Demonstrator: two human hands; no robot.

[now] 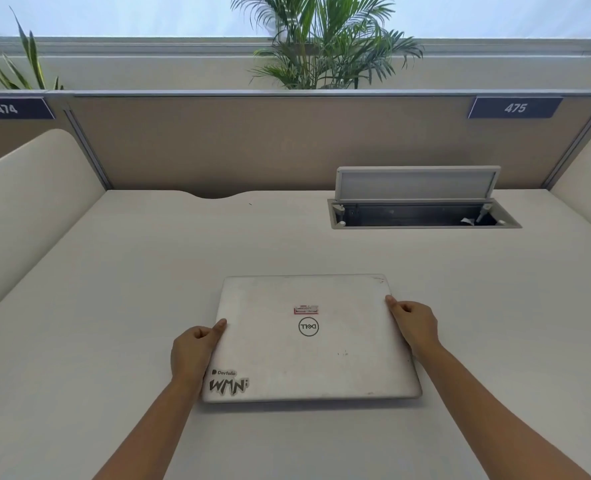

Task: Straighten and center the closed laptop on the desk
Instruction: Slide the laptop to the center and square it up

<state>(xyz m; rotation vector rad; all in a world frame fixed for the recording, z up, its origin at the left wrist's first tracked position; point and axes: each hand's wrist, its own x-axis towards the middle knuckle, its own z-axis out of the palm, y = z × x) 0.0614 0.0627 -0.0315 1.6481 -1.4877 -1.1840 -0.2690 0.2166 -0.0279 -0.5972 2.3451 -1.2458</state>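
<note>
A closed silver laptop (335,362) lies flat on the white desk (148,271), near the front middle, its edges roughly square to the desk. It carries a round logo, a small red label and black-and-white stickers at its near left corner. My left hand (192,351) grips the laptop's left edge, thumb on the lid. My right hand (413,325) grips the right edge the same way, a little farther back.
An open cable hatch (422,216) with a raised lid is sunk into the desk at the back right. A beige partition (270,147) closes the back, with curved white side panels left and right. Plants stand behind it.
</note>
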